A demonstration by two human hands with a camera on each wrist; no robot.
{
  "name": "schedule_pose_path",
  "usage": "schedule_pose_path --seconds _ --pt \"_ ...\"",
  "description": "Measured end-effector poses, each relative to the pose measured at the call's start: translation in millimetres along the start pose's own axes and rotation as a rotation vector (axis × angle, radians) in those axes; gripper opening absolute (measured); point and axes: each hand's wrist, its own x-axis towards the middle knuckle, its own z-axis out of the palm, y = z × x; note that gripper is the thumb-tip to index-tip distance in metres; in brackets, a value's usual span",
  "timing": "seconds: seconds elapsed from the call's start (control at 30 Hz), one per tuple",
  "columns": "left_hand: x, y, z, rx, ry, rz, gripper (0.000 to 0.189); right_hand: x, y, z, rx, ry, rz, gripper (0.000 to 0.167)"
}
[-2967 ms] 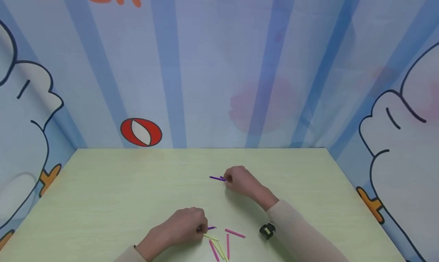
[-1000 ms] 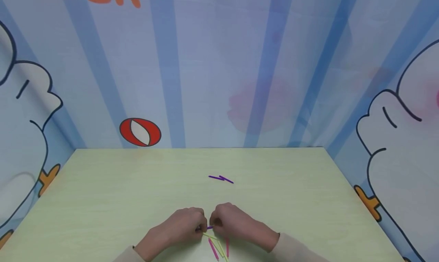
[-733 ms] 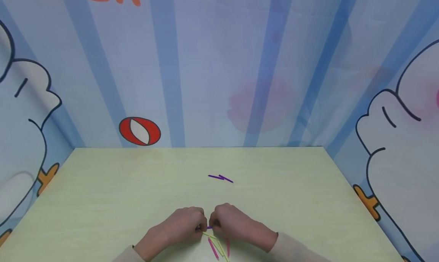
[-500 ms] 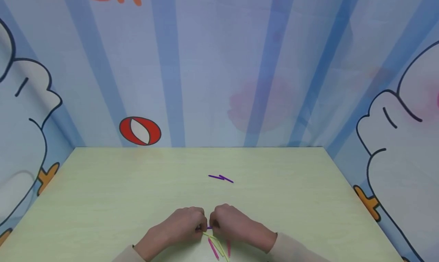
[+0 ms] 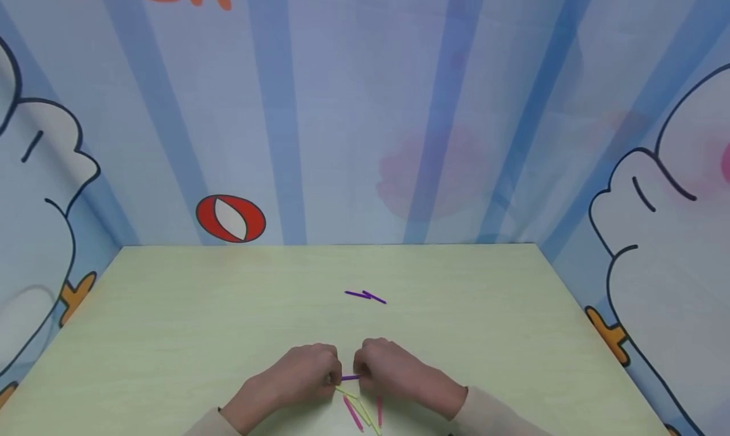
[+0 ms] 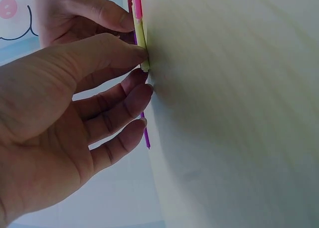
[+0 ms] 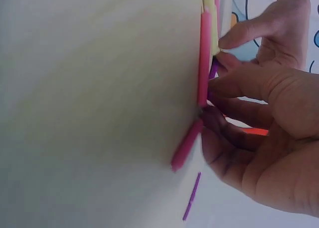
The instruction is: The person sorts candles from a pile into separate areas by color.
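Note:
Between the hands, low in the head view, a short length of a thin purple stick (image 5: pixel 350 378) shows. My left hand (image 5: pixel 296 372) pinches near its left end, thumb and fingers bent together. From the other side my right hand (image 5: pixel 393 372) pinches its right end. In the left wrist view, the tip of a yellow stick (image 6: pixel 141 33) overlaps the left thumb. A pink stick (image 7: pixel 205 58) lies right by the right fingertips in the right wrist view, with another pink stick (image 7: pixel 187 145) below it. The fingers hide both ends of the purple stick.
Nearer the body lie a pink stick (image 5: pixel 353 414), yellow sticks (image 5: pixel 371 416) and a pink stick (image 5: pixel 379 410), loosely crossed. Two overlapping purple sticks (image 5: pixel 357 294) lie farther back on the pale table (image 5: pixel 199 309). A printed curtain (image 5: pixel 342 106) stands behind the table.
My right hand has come back from the two far purple sticks to the one near my left hand. It has just shifted slightly right, showing more purple. My left hand has stayed put.

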Motion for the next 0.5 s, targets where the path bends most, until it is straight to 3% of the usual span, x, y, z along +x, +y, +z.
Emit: schedule_pose_path --seconds 0.17,0.5 --pt "-0.9 1.1 0.5 -0.006 0.001 0.003 0.012 2.8 -3.1 5.3 0.0 0.021 -0.064 0.009" --pt "-0.9 1.0 -0.6 0.002 0.015 0.005 0.012 8.5 -5.8 7.1 -0.03 -0.014 -0.027 0.008"
